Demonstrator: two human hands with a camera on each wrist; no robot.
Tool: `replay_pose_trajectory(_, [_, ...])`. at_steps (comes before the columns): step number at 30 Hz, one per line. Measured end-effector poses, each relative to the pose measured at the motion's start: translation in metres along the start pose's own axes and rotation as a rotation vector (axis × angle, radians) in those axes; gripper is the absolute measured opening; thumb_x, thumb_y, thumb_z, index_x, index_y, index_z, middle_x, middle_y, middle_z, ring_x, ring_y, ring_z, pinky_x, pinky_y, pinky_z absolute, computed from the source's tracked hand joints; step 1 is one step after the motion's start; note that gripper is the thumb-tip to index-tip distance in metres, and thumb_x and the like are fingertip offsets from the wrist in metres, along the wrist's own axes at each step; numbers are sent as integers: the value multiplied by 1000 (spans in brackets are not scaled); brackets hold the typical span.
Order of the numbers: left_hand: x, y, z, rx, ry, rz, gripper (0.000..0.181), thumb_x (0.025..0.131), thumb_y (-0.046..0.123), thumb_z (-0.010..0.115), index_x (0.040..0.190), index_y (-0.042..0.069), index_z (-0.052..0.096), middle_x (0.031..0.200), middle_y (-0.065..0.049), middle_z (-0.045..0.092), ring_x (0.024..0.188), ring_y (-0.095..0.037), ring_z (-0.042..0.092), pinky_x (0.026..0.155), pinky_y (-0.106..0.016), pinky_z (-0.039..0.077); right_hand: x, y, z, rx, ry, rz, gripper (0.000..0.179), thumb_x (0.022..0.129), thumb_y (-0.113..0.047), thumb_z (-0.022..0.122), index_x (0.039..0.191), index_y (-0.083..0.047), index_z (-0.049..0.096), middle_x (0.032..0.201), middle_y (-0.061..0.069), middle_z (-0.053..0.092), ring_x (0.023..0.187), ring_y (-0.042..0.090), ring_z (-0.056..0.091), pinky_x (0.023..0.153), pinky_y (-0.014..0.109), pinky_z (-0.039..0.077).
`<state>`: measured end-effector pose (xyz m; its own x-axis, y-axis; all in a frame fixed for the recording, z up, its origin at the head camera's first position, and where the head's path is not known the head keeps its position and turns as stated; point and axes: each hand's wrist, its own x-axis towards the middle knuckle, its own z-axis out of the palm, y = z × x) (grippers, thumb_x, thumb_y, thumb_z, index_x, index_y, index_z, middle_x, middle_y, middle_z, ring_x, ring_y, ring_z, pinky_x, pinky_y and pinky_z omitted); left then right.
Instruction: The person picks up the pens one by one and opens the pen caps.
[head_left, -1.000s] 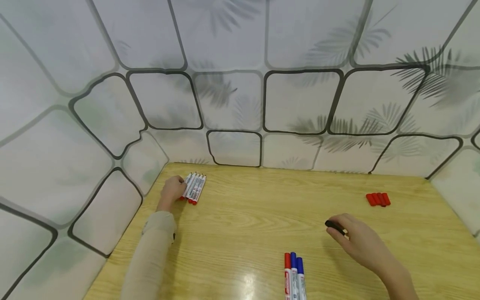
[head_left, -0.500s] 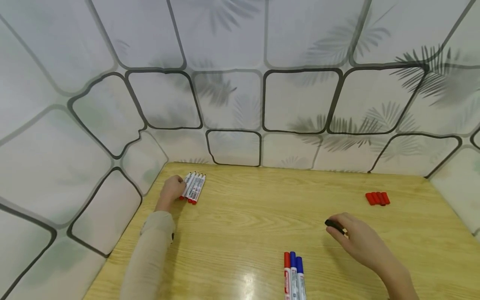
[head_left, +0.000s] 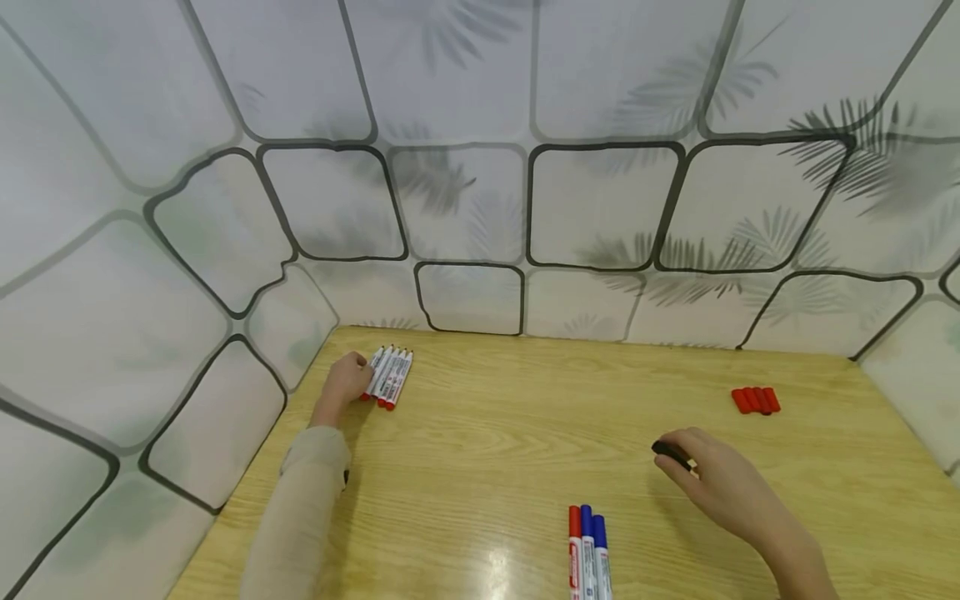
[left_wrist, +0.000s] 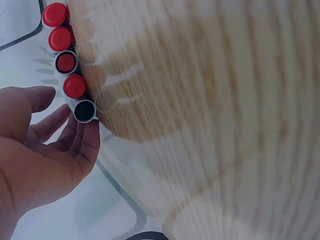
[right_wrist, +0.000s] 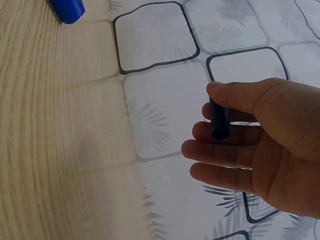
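Observation:
At the far left of the table, several white uncapped markers [head_left: 393, 379] lie side by side, dark tips toward the wall. My left hand [head_left: 347, 379] is at the left end of this row. In the left wrist view its fingers touch the nearest marker [left_wrist: 85, 111], whose end looks dark and hollow, while the thumb stays apart. The other ends show red. Over the right part of the table, my right hand [head_left: 723, 483] pinches a short black marker cap [right_wrist: 220, 121] between thumb and forefinger; the other fingers extend loosely.
Several red caps [head_left: 756, 400] lie in a row at the back right. Three capped markers, a red one [head_left: 575, 550] and two blue ones [head_left: 588, 542], lie at the front middle of the wooden table [head_left: 480, 433]. A patterned wall [head_left: 465, 208] borders the table.

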<state>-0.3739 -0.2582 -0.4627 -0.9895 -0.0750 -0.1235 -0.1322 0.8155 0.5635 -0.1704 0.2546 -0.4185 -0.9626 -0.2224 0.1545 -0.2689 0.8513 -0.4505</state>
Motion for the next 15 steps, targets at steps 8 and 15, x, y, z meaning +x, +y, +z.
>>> replay_pose_trajectory(8, [-1, -7, 1, -20, 24, 38, 42, 99, 16, 44, 127, -15, 49, 122, -33, 56, 107, -40, 54, 97, -51, 44, -1, 0, 0, 2, -8, 2, 20, 96, -26, 68, 110, -12, 68, 98, -6, 65, 88, 12, 63, 72, 37, 56])
replay_pose_trajectory(15, [-1, -6, -3, -62, 40, 66, 44, 100, 16, 42, 131, -14, 47, 124, -34, 56, 112, -41, 56, 95, -51, 46, 0, -1, -1, 16, -18, -4, 20, 96, -28, 67, 109, -12, 68, 97, -7, 64, 89, 11, 63, 72, 36, 56])
